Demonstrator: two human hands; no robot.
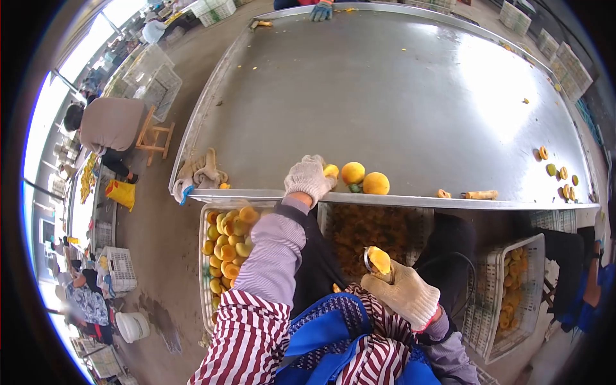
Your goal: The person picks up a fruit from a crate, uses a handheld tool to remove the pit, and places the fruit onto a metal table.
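My left hand (309, 178), in a pale knitted glove, is at the near edge of the metal table, its fingers closed around a yellow fruit (330, 171). Two whole yellow fruits (364, 178) sit just right of it, with a small green bit between them. Over my lap, my right hand (403, 296), also gloved, grips a tool with a curved metal blade (368, 258). A piece of orange fruit (379, 260) rests at that blade. Below the table edge, a crate of dark orange pieces (372, 234) stands between my legs.
A crate of halved fruit (224, 247) stands left of my legs, another crate (512, 295) at the right. Gloves (204, 172) lie on the table's left corner, a wooden-handled tool (480, 195) near its front edge. A co-worker's gloved hand (321, 11) is at the far edge.
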